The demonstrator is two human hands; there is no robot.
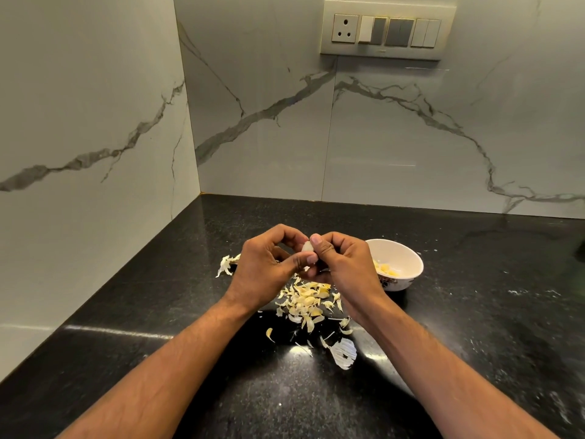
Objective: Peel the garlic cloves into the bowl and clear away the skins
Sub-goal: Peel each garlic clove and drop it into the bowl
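A black speckled countertop (474, 312) meets veined marble walls, with a switch panel (387, 28) high on the far wall. Above the counter, the left hand (269, 267) and right hand (342, 267) meet, fingers curled, both pinching one pale garlic clove (307, 247) between their fingertips. Loose skins (305, 301) lie scattered beneath and nearer. The white bowl (408, 258), holding peeled cloves (387, 270), sits just right of the hands.

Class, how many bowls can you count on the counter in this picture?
1. The bowl stands on the counter just right of the hands, partly behind the right hand. No other shows.
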